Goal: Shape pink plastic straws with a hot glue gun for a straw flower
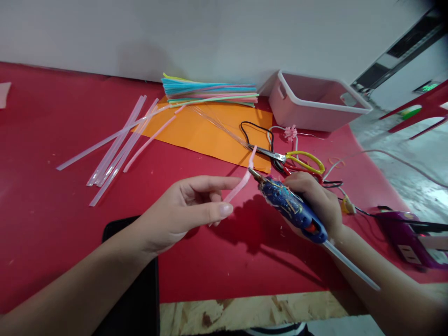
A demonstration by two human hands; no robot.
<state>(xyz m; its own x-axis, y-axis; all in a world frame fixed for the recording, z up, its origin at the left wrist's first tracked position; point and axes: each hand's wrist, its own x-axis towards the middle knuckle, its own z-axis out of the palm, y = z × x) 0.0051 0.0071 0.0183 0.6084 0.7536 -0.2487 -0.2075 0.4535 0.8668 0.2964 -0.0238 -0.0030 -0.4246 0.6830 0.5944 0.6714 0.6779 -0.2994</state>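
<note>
My left hand [196,205] pinches a short pink pipe cleaner [240,184] between thumb and fingers, its far end pointing up and away, slightly bent. My right hand [317,203] is wrapped round a blue glue gun [292,207] with a clear glue stick coming out of its back. The gun's metal nozzle meets the pink pipe cleaner near its upper part. Just beyond the nozzle lie scissors [305,161] with yellow and red handles, their blades over the orange sheet [210,135].
Behind are a bundle of coloured pipe cleaners [210,91] and a pink basket [315,109]. Clear glue sticks [119,144] lie at the left. Cables cross the right side to a purple power strip [406,238]. A black object [136,289] sits under my left forearm.
</note>
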